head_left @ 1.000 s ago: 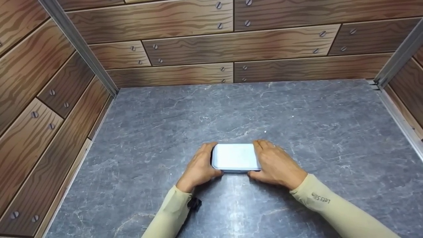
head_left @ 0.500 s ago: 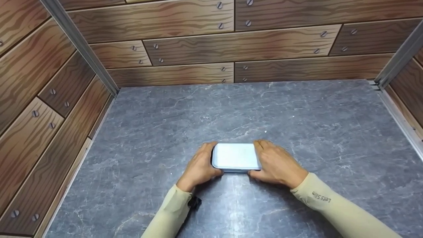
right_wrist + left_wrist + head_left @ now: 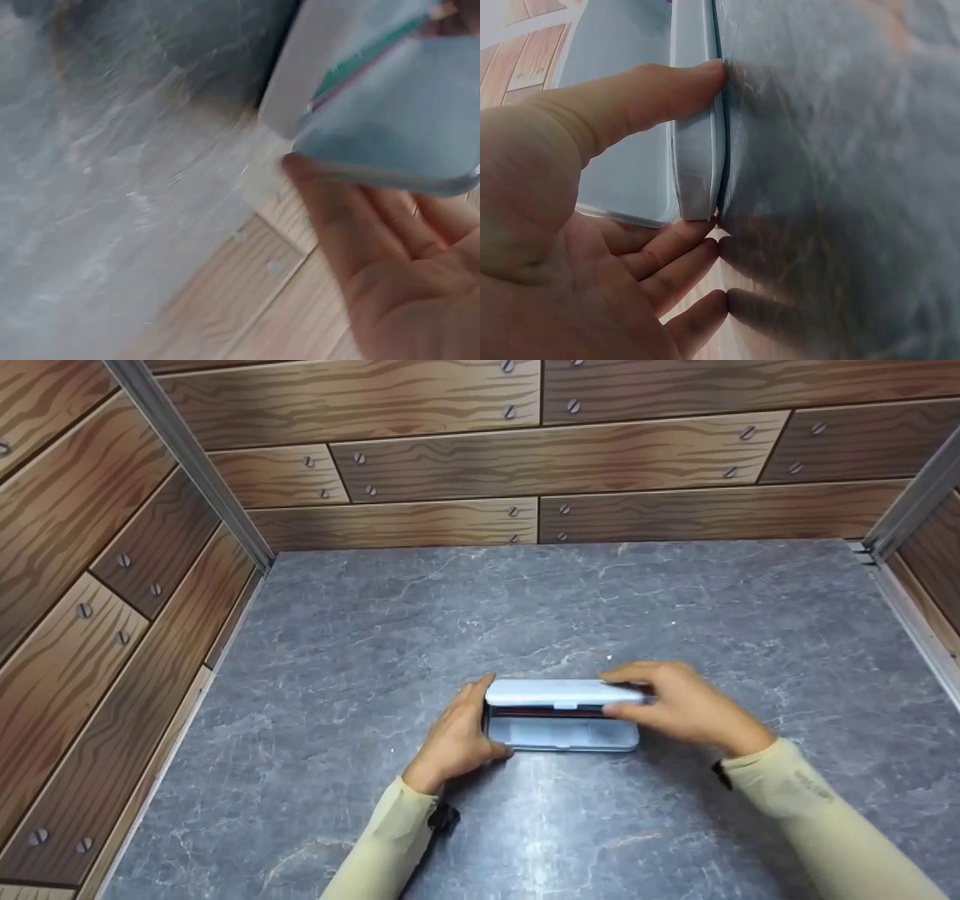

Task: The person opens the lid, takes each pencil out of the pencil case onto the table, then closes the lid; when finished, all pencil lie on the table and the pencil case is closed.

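A pale blue pencil case (image 3: pixel 562 734) lies on the grey marbled tabletop, its lid (image 3: pixel 547 691) raised with a small clasp tab on its edge. Through the dark gap below the lid a reddish strip shows in the head view. My left hand (image 3: pixel 455 735) holds the case's left end, thumb on the front wall and fingers round the end, fingertips down at the tabletop. At the lid's right end my right hand (image 3: pixel 686 701) pinches it between thumb and fingers. The right wrist view, blurred, shows green and pinkish long things (image 3: pixel 367 64) inside the case.
The marbled tabletop (image 3: pixel 420 615) reaches to wood-print walls (image 3: pixel 435 469) at the back and both sides. Grey metal posts (image 3: pixel 191 457) stand in the corners. A tiny white speck (image 3: pixel 609 658) lies behind the case.
The case's lid has swung up from lying flat. My right hand has moved right and up from the case's end with the lid. The left hand has stayed at its end.
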`<state>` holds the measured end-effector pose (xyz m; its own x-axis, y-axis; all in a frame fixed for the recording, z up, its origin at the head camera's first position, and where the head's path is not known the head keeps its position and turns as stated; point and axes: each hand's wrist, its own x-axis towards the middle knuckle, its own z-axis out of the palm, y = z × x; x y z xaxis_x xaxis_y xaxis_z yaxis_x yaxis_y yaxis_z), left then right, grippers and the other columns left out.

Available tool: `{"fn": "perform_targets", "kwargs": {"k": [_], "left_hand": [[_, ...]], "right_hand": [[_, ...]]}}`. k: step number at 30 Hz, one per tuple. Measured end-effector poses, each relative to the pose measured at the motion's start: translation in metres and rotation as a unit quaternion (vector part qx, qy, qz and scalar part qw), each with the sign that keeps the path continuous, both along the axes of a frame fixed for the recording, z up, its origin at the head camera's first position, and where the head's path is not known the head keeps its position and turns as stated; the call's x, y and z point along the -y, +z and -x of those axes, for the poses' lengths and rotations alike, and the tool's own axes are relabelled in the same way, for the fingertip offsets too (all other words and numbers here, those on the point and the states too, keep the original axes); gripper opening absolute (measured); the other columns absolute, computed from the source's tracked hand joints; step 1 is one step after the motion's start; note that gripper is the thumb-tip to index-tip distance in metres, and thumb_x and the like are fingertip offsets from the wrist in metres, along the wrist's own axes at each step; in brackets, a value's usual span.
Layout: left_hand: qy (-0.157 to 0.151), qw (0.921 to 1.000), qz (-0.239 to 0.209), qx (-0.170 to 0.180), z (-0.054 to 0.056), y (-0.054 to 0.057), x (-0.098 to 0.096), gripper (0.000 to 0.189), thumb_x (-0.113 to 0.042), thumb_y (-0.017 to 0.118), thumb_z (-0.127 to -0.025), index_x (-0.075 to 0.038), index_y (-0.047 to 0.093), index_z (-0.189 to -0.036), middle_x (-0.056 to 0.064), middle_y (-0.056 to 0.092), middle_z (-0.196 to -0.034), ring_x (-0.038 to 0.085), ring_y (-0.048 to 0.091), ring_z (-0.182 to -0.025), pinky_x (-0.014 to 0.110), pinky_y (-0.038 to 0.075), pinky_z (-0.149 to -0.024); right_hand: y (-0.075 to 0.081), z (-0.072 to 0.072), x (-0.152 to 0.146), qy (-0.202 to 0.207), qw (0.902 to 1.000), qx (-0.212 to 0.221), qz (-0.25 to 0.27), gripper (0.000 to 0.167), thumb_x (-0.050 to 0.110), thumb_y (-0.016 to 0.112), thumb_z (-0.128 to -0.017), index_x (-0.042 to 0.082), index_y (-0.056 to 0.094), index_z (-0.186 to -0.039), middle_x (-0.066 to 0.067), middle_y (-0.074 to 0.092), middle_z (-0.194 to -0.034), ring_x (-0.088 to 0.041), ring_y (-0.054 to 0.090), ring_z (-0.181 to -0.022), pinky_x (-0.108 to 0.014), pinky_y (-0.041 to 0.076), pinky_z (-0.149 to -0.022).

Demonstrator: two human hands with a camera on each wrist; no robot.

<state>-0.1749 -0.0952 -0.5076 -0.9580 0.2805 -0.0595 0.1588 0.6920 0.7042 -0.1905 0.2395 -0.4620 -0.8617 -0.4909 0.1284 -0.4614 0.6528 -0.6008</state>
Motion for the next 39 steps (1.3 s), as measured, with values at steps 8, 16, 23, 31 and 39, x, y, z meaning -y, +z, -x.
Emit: {"fn": "perform_targets", "kwargs": {"k": [8, 16, 23, 31, 39], "left_hand": [[0.0, 1.0, -0.004, 0.003, 0.001, 0.002, 0.0, 0.124, -0.011, 0.102, -0.073, -0.002, 0.032, -0.175, 0.022, 0.054, -0.166, 0.041, 0.053, -0.154, 0.058, 0.043, -0.132], [0.006, 0.9999, -0.007, 0.005, 0.001, 0.003, 0.002, 0.128, -0.011, 0.101, -0.075, -0.005, 0.026, -0.178, 0.021, 0.052, -0.169, 0.04, 0.05, -0.157, 0.057, 0.04, -0.134], [0.005, 0.9999, -0.002, 0.01, 0.0, 0.004, 0.001, 0.124, -0.011, 0.1, -0.076, -0.002, 0.028, -0.176, 0.021, 0.051, -0.17, 0.041, 0.05, -0.158, 0.055, 0.038, -0.136], [-0.003, 0.9999, 0.006, -0.009, 0.002, 0.005, -0.002, 0.123, -0.013, 0.1, -0.075, 0.001, 0.029, -0.175, 0.021, 0.056, -0.165, 0.039, 0.055, -0.153, 0.054, 0.043, -0.133], [-0.003, 0.9999, 0.003, -0.012, 0.001, -0.001, -0.001, 0.125, -0.011, 0.1, -0.076, -0.002, 0.028, -0.176, 0.019, 0.059, -0.161, 0.035, 0.058, -0.148, 0.052, 0.047, -0.129]], "right_hand": [[0.002, 0.011, -0.018, -0.096, 0.9763, 0.134, 0.14, 0.037, 0.025, 0.087, -0.099, 0.008, 0.083, -0.131, -0.011, 0.083, -0.131, -0.008, 0.075, -0.109, -0.017, 0.061, -0.09], [-0.005, 0.035, -0.023, -0.191, 0.9222, 0.161, 0.295, 0.036, 0.019, 0.086, -0.1, -0.003, 0.081, -0.128, 0.02, 0.085, -0.101, 0.0, 0.078, -0.098, -0.018, 0.064, -0.089], [-0.012, 0.036, -0.012, -0.155, 0.9199, 0.151, 0.327, 0.034, 0.016, 0.08, -0.105, -0.011, 0.079, -0.126, 0.014, 0.086, -0.101, -0.004, 0.081, -0.097, -0.022, 0.067, -0.092], [-0.008, 0.02, -0.018, -0.083, 0.9472, 0.075, 0.3, 0.025, 0.002, 0.085, -0.097, -0.006, 0.082, -0.12, 0.008, 0.084, -0.115, -0.007, 0.079, -0.107, -0.02, 0.065, -0.093], [-0.014, 0.031, -0.013, -0.118, 0.9511, 0.043, 0.282, 0.015, 0.005, 0.086, -0.097, -0.003, 0.086, -0.11, 0.013, 0.084, -0.103, -0.006, 0.078, -0.099, -0.018, 0.065, -0.088]]}}
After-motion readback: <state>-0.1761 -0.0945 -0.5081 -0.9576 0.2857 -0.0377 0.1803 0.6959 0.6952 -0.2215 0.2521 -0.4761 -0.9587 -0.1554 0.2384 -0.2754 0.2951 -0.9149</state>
